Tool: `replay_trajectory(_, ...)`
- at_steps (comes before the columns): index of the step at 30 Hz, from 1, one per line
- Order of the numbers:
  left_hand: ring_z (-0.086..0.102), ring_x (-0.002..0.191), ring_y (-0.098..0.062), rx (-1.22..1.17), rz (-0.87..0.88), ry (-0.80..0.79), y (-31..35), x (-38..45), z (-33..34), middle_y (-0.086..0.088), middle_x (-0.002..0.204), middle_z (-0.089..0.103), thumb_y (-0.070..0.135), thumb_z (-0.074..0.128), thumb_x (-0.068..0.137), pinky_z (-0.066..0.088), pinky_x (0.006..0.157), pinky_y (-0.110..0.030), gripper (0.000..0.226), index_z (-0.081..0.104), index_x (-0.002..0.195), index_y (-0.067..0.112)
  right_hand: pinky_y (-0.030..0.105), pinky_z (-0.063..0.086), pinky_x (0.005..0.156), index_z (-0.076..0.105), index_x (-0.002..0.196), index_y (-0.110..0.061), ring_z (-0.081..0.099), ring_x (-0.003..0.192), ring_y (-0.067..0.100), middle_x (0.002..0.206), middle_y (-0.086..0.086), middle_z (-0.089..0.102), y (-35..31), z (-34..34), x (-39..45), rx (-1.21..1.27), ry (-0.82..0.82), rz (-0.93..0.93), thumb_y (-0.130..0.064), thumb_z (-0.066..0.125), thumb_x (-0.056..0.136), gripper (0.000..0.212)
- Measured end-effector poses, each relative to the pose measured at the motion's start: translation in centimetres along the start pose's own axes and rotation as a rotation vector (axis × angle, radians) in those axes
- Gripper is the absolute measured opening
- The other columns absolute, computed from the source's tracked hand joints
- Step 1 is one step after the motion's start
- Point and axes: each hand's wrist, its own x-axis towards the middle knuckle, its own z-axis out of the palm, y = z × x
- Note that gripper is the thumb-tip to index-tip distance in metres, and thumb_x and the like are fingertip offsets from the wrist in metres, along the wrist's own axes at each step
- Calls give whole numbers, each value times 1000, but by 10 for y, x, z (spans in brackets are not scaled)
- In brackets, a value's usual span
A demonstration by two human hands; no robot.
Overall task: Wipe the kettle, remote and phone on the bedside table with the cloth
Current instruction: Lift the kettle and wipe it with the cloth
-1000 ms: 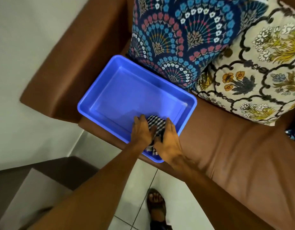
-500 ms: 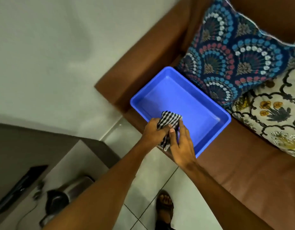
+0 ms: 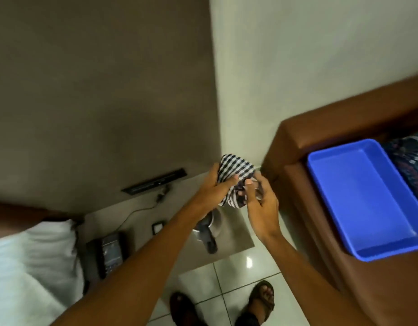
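Holding: both hands grip the checked cloth above the kettle
Left hand: fingers clasp cloth
Right hand: fingers pinch cloth

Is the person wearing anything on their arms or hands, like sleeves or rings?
No. Both forearms are bare all the way to the bottom of the picture, with no sleeves showing. The left hand and right hand show no gloves, watch or bracelets. The picture is too blurry to rule out a thin ring.

A bedroom (hotel-like): white-sheeted bed, grey bedside table with steel kettle, brown leather sofa.
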Motion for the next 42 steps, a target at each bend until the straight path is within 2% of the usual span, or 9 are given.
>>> replay_trajectory(7,60,95,9,5,-141,193,-83,-56,-138,17,120,60,43,76,89,49,69,-9,66,45,147,33,37,62,99,66,137,-30,72,118,18,133,-2,72,10,116,-61,8,-281,229,-33,54,110,31)
replay_trajectory(11,71,82,9,-39,-173,249,-134,-79,-168,12,115,69,35,79,89,52,59,-5,38,56,118,35,41,61,99,70,129,-20,72,117,24,124,3,75,47,130,-89,76,-78,303,-23,62,106,25)
replay_trajectory(16,76,84,-5,-233,-278,420,-183,-94,-174,6,99,78,25,81,88,57,60,-15,32,64,115,27,52,51,113,46,148,-6,57,135,38,147,18,56,106,121,-104,-274,16,471,-38,65,103,58)
replay_trajectory(22,71,103,-28,-465,-522,494,-234,-84,-156,-7,113,72,28,73,94,60,88,-46,38,60,127,14,28,53,72,56,114,-5,69,93,30,102,20,70,147,131,-94,-366,-158,444,-52,52,105,48)
replay_trajectory(25,55,124,-29,-517,-598,562,-250,-72,-146,-7,135,51,28,67,98,46,107,-49,56,43,147,13,23,54,69,62,108,-10,70,87,23,95,12,72,157,135,-89,-294,-129,459,-62,47,103,54)
replay_trajectory(30,61,118,-34,-691,-629,652,-253,-56,-125,-16,140,58,31,60,102,52,93,-50,56,33,150,19,35,59,85,72,103,-26,71,83,21,91,11,74,168,133,-86,-119,-1,530,-75,25,102,68)
replay_trajectory(34,41,143,-44,-465,-538,554,-239,-46,-97,-20,164,30,43,44,107,42,112,-65,70,7,162,23,27,49,72,63,86,-25,62,67,10,70,-5,64,166,121,-78,38,164,620,-79,35,98,62)
replay_trajectory(39,35,130,-20,280,82,483,-218,-68,-50,6,146,30,26,54,100,43,110,-50,60,33,152,44,27,39,54,65,83,-21,43,44,12,50,-3,43,165,103,-65,298,147,662,-67,41,102,56)
replay_trajectory(42,33,134,-21,464,163,447,-229,-80,-46,7,149,30,14,60,93,45,110,-54,71,37,149,51,27,47,53,71,78,-21,41,41,13,46,-3,39,162,91,-57,422,73,654,-65,43,101,57)
